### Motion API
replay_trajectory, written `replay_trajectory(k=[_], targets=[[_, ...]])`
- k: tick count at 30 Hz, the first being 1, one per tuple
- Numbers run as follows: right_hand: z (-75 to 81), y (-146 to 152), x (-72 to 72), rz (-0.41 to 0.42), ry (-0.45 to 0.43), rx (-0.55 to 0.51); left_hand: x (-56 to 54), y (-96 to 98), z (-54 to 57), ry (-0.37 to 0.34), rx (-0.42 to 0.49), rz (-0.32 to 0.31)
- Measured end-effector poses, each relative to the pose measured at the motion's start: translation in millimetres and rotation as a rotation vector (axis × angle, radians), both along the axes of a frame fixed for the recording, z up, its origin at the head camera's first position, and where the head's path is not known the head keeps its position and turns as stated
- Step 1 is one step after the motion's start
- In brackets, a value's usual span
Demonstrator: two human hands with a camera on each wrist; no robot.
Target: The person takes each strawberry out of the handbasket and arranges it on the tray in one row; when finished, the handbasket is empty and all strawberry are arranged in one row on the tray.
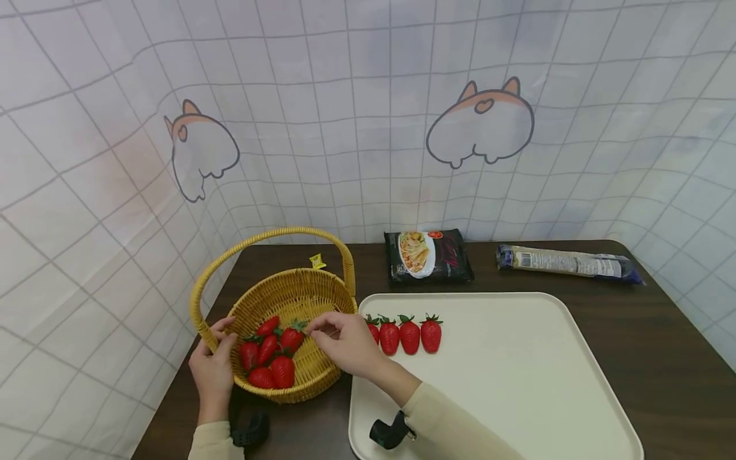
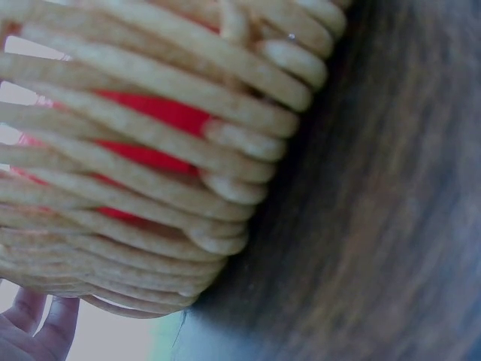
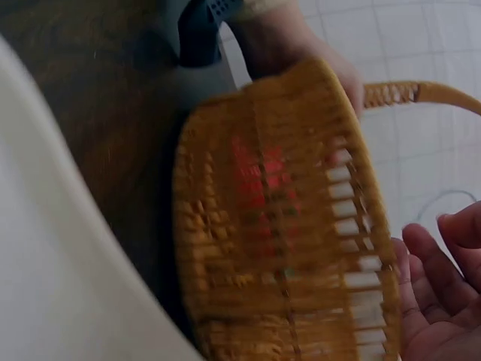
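Observation:
A yellow wicker basket (image 1: 310,377) with a tall arched handle stands on the left of the table. Several red strawberries (image 1: 282,371) lie in its left half. My left hand (image 1: 214,374) grips the basket's left rim by the foot of the handle, thumb on the inside. Over the basket's right side is my right hand (image 1: 347,345), its fingertips close by the green leaves of one strawberry (image 1: 292,340). Thumb and fingers of that hand (image 3: 443,293) stand apart at the rim in the right wrist view, with nothing seen between them.
A cream tray (image 1: 489,383) lies right of the basket, with a row of strawberries (image 1: 409,337) at its upper left. Behind it are a black food packet (image 1: 428,257) and a long clear-wrapped package (image 1: 569,262). A small yellow sachet (image 1: 317,261) lies behind the basket.

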State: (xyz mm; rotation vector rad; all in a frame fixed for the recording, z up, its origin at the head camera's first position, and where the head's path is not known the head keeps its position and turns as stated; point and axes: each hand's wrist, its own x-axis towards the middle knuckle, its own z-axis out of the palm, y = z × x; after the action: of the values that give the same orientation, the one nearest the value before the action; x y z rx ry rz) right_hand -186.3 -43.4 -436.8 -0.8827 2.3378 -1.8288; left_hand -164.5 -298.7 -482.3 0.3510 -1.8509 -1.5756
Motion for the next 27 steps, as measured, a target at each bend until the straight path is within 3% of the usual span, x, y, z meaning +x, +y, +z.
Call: replay_trajectory(k=[5, 12, 20, 27], targets=[[-2.7, -17, -0.2, 0.068, -0.007, 0.050, -1.8, 1.4, -0.7, 0.006, -0.013, -0.013], [2.2, -34, -8.1, 0.143, -0.032, 0.273, -2.4, 1.6, -0.1, 0.013, -0.015, -0.016], [0.8, -45, -18.9, 0.319, -0.043, 0.463, -2.6, -0.4, -1.0, 0.027, -0.027, -0.001], [-3.8, -49, -23.2, 0.390, -0.107, 0.524, 0.5, -0.9, -2.7, 0.012, -0.035, 0.000]])
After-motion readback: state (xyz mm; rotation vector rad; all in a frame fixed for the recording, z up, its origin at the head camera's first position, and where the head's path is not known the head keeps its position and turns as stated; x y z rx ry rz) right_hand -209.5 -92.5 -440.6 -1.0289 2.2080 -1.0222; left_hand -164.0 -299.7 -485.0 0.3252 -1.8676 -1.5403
